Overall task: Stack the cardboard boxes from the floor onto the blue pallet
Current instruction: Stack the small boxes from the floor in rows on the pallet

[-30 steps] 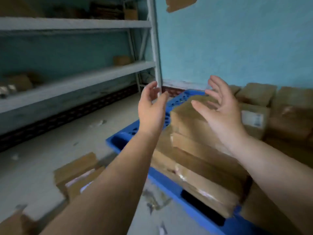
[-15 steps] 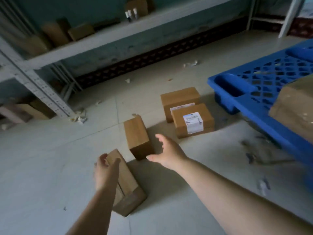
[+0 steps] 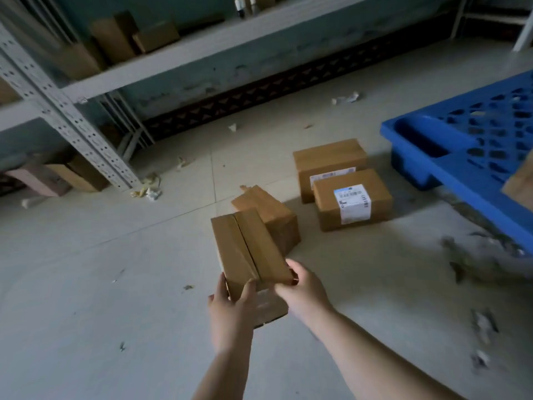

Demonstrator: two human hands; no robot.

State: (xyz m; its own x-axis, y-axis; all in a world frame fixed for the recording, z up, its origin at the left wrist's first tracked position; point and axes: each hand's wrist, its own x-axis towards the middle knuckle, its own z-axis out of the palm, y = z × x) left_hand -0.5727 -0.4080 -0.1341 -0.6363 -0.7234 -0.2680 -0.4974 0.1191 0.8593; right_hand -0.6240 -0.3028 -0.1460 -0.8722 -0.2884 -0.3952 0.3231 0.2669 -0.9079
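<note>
I hold a brown cardboard box (image 3: pixel 248 249) tilted up off the floor, its taped seam facing me. My left hand (image 3: pixel 230 310) grips its near left corner and my right hand (image 3: pixel 302 293) grips its near right corner. Just behind it a second plain box (image 3: pixel 274 215) rests on the floor. Further right lie two more boxes, one with a white label on top (image 3: pixel 352 197) and one behind it (image 3: pixel 328 160). The blue pallet (image 3: pixel 467 145) fills the right edge, with the corner of a box (image 3: pixel 519 180) on it.
A grey metal shelf rack (image 3: pixel 66 116) runs along the back and left, holding cartons (image 3: pixel 115 39). More boxes (image 3: pixel 72 174) sit under its lowest shelf. Paper scraps and debris (image 3: pixel 473 261) litter the pale tiled floor, mostly near the pallet.
I turned from the stacked pallet toward the floor. Both hands reached down, closed on the nearest box and raised its near end.
</note>
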